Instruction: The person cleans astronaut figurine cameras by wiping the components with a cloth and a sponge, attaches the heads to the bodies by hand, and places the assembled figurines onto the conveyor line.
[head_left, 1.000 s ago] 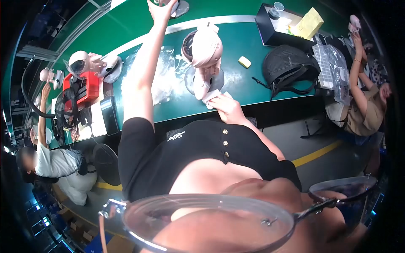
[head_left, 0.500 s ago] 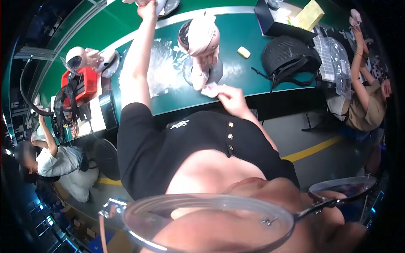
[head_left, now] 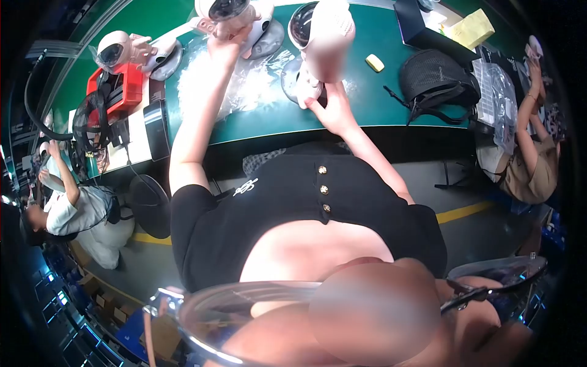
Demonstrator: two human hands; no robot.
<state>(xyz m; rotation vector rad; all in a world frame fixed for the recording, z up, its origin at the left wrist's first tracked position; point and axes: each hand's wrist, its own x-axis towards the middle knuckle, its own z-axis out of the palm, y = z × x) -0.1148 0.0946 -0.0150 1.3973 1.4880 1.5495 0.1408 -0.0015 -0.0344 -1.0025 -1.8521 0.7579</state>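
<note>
A white and pale-pink astronaut figurine point(head_left: 321, 30) with a dark visor stands on a grey round base in front of me. My right hand point(head_left: 335, 110) is closed at its lower part, thumb by the leg near the base; the far fingers are partly hidden behind it. To its left, a second astronaut figurine point(head_left: 260, 21) on a grey base is cut off by the top edge of the view. My left hand point(head_left: 225, 50) reaches out and grips this second figurine below its helmet. Crumpled clear plastic film point(head_left: 244, 88) lies beneath my left forearm.
Another astronaut figurine point(head_left: 122, 49) is at the left beside a red crate point(head_left: 131, 85). A small yellow block point(head_left: 374, 62) lies on the green table point(head_left: 379, 101). A black mesh bag point(head_left: 437, 82) and a dark box point(head_left: 416, 27) stand right. Co-workers point(head_left: 76, 211) are on both sides.
My left hand has brought the second figurine nearer over the table. My right hand has moved from in front of the middle figurine's base to its leg. The view has shifted.
</note>
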